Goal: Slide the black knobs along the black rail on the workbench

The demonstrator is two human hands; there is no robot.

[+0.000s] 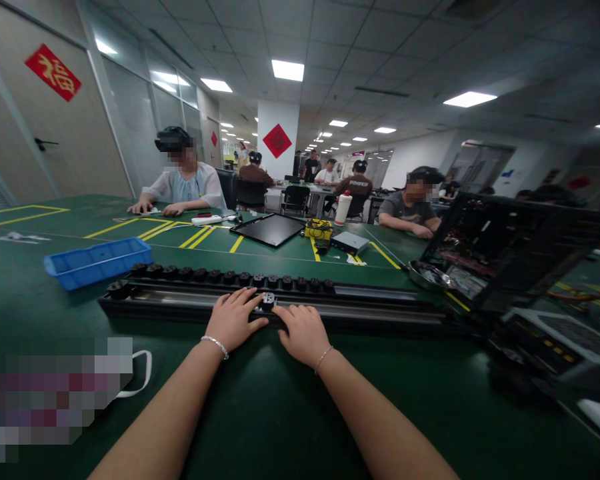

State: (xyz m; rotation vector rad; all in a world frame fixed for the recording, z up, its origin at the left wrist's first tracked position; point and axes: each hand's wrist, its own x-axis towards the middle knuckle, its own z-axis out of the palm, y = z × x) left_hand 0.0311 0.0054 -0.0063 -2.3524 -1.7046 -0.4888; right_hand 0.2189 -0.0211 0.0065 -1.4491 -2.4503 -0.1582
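A long black rail (pixel 370 308) lies across the green table in front of me, with several round black modules lined along its far track. My left hand (pixel 231 320) rests on the rail's near track, fingers bent around a small black module (pixel 267 301) at its fingertips. Just to the right, my right hand (pixel 304 331) lies on the rail with its fingers curled down onto it. Both wrists wear thin bracelets.
A blue plastic tray (pixel 97 261) sits left of the rail. An open black chassis (pixel 500 250) and a metal bowl (pixel 430 275) stand at the right. Across the green table (pixel 280 413) sit people in headsets, beside a black panel (pixel 269 229) and a yellow box (pixel 319 229).
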